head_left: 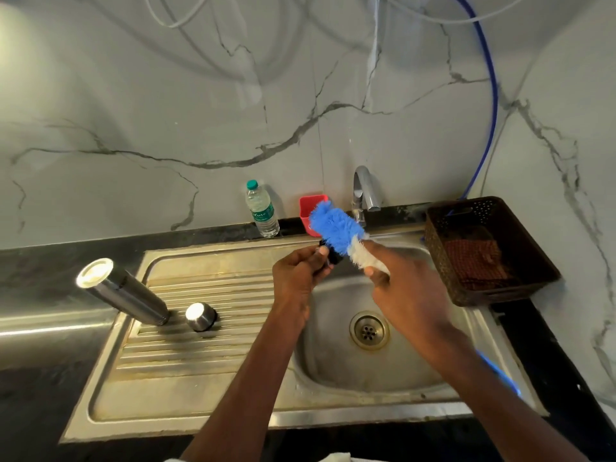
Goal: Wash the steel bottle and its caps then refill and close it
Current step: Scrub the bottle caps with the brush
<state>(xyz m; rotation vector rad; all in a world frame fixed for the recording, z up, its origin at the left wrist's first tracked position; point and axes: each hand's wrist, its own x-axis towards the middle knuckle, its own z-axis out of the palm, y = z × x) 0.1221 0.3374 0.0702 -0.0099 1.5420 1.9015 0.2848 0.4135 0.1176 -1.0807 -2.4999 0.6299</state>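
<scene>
Left hand (pixel 300 271) pinches small black inner cap (pixel 333 255) over steel sink basin (pixel 333 328); right hand (pixel 406 288) grips blue-and-white bristle bottle brush (pixel 336 230): advise rotating cap so bristles reach all recesses.

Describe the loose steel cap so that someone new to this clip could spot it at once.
Start at the sink's ribbed draining board, left of the basin. The steel bottle stands there, and just to its right sits the steel cap. It is short, round and shiny-topped, far lower than the tall bottle.
</scene>
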